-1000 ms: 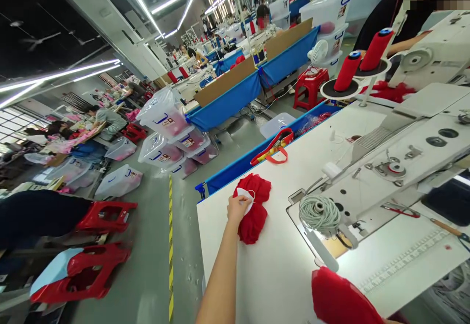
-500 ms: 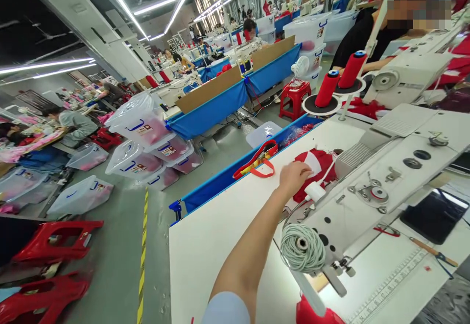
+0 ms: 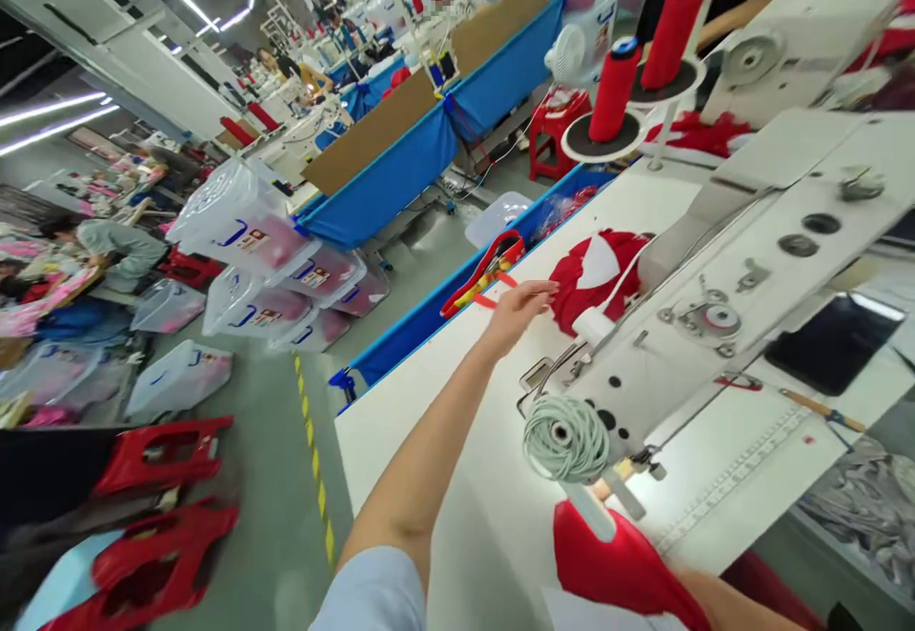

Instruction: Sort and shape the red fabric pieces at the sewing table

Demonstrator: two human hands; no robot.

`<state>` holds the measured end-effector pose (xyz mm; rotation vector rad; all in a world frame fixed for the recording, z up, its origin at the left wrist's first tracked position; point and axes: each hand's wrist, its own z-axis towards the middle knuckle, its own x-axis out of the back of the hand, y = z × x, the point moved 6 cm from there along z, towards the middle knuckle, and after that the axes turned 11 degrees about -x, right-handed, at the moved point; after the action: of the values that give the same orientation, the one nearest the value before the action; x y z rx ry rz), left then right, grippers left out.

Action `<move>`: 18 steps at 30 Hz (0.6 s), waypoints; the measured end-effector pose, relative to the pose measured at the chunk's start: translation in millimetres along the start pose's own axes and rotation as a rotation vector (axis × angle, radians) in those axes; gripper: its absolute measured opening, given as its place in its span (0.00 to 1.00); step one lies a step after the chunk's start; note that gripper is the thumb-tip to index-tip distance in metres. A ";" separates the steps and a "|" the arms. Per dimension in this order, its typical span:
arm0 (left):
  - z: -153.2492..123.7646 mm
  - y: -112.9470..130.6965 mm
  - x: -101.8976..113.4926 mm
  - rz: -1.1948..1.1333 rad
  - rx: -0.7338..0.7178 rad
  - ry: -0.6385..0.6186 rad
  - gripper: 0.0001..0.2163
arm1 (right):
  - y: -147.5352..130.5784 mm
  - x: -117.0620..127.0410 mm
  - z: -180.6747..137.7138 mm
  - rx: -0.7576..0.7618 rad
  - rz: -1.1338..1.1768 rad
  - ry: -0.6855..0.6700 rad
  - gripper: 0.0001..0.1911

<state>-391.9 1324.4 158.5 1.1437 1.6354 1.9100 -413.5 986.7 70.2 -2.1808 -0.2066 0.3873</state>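
My left hand (image 3: 520, 315) reaches across the white sewing table, fingers stretched out and apparently empty. Its fingertips are at the near edge of a pile of red fabric pieces (image 3: 561, 299) with a white piece (image 3: 599, 263) on top. In front of me stands a sewing machine (image 3: 764, 254) with a coil of pale green cord (image 3: 567, 437) on its end. Below the needle area, a red fabric piece (image 3: 607, 555) hangs toward the table's front edge. Part of my right forearm (image 3: 736, 604) shows beside it at the bottom; the fabric hides the fingers of that hand.
Red thread cones (image 3: 615, 92) stand behind the machine. A red strap (image 3: 486, 274) lies at the table's back edge, above a blue cloth trough (image 3: 400, 345). On the right are a phone (image 3: 833, 340) and a ruler (image 3: 736, 507). Plastic bins (image 3: 243, 221) and red stools (image 3: 164, 455) stand left.
My left hand has drawn back leftward off the red fabric pile, its fingers straighter. The view has tilted downward, and more of the red piece at the front and my right forearm now show.
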 end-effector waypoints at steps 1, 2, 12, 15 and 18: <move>-28.5 -3.7 25.8 0.010 0.032 0.106 0.12 | -6.8 -7.7 6.6 0.004 0.008 -0.060 0.20; -62.3 -8.2 50.2 0.028 0.073 0.214 0.12 | -14.1 -15.9 14.9 0.008 0.014 -0.109 0.22; -396.4 -46.6 34.3 -0.043 0.597 0.689 0.25 | -57.4 -94.0 97.6 0.081 -0.168 0.139 0.27; -411.1 -50.8 -8.9 -0.082 0.611 0.743 0.28 | -59.5 -98.0 93.7 0.216 -0.318 0.398 0.36; -407.1 -54.7 -27.5 -0.022 0.604 0.820 0.37 | -69.9 -99.0 74.2 0.445 -0.454 0.518 0.29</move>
<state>-701.4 1059.1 100.5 0.4857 2.7733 2.0649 -532.6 1055.8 104.8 -1.6610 -0.2843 -0.3580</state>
